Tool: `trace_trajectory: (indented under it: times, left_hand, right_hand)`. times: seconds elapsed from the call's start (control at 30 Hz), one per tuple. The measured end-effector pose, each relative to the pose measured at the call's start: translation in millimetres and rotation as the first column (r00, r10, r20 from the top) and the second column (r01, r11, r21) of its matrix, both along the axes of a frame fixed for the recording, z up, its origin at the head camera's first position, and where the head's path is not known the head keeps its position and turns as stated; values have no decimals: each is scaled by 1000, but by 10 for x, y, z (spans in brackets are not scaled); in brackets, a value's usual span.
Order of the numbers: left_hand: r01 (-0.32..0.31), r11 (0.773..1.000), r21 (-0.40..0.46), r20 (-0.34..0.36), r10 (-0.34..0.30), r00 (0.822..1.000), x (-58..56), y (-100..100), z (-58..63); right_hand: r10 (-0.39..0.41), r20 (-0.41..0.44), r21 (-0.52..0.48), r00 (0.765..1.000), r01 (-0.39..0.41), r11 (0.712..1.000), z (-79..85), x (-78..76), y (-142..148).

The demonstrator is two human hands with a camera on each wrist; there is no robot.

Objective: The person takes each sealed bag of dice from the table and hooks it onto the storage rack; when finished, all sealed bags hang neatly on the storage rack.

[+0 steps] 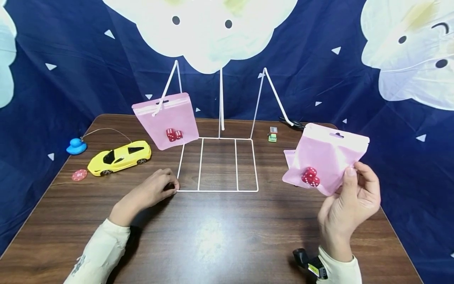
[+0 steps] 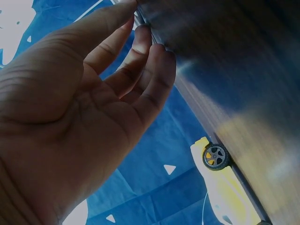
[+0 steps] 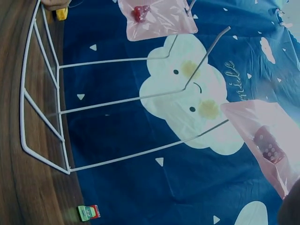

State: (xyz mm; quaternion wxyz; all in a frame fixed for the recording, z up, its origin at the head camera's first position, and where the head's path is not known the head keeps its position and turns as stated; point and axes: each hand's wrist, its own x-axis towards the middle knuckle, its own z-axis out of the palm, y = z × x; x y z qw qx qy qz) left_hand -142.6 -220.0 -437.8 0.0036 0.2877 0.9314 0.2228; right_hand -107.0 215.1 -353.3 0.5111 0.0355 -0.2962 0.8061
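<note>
Toy car (image 1: 120,158) left of rack (image 1: 218,191), bag (image 1: 161,124) on left hook (image 1: 168,81)

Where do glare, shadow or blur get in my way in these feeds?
Head: bright glare patch on the near tabletop, dark shadow along the left forearm; left wrist: the left hand is shaded and dim, while the yellow car looks pale and washed out; right wrist: the pink bag at the right edge is pale, its dice hazy through the film.

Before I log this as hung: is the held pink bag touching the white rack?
Apart. In the head view, a gap separates the held pink bag from the nearest hook of the white rack.
</note>
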Motion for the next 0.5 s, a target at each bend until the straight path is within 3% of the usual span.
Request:
trace_trajectory:
  times: [0.5]
  left_hand:
    - [-5,1000,4,1,5,1000,5,5,13]
  right_hand:
    - [63,-34,31,997,-62,998,55,38,-111]
